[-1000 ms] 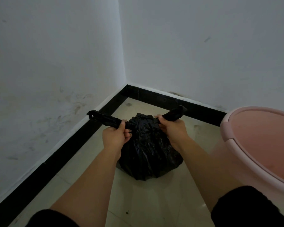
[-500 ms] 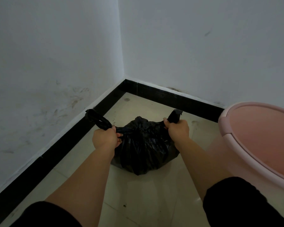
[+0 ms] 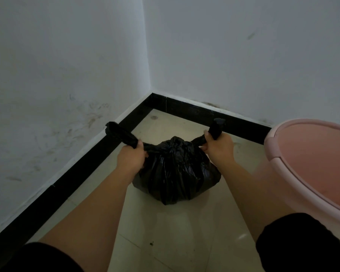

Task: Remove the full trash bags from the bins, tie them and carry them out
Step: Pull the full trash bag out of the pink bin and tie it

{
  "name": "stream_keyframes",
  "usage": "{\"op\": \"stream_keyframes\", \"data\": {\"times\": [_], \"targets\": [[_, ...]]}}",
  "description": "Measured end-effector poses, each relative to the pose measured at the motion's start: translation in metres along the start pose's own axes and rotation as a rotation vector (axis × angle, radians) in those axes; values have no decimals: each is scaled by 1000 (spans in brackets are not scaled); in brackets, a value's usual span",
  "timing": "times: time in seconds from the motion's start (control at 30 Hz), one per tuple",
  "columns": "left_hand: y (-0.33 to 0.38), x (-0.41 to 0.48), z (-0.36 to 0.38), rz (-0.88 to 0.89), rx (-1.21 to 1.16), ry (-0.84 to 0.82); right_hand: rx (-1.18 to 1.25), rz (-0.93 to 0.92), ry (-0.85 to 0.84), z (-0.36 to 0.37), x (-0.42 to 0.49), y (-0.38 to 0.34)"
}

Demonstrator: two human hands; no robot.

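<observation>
black trash bag (image 3: 175, 171) on floor, handles gripped between hands (image 3: 131, 157)

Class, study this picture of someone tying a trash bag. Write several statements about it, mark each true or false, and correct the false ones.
1. The black plastic trash bag sits on the pale tiled floor. True.
2. The left hand grips one twisted end of the bag. True.
3. The right hand lies flat on the wall. False: it grips the bag's other twisted end.
4. The bag is inside a bin. False: it lies outside the round pink plastic bin, to its left.
</observation>
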State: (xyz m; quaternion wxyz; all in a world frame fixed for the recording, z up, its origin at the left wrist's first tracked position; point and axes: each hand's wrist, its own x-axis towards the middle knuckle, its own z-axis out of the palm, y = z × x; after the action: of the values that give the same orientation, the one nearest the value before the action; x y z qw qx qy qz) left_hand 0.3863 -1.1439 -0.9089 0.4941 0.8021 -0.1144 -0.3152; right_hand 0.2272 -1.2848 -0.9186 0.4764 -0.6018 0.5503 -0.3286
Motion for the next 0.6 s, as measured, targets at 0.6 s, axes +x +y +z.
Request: {"op": "stream_keyframes", "data": {"times": [0.6], "targets": [[22,-11,12,260,-221,-285,6,-159,-286,17,-11,-43]]}}
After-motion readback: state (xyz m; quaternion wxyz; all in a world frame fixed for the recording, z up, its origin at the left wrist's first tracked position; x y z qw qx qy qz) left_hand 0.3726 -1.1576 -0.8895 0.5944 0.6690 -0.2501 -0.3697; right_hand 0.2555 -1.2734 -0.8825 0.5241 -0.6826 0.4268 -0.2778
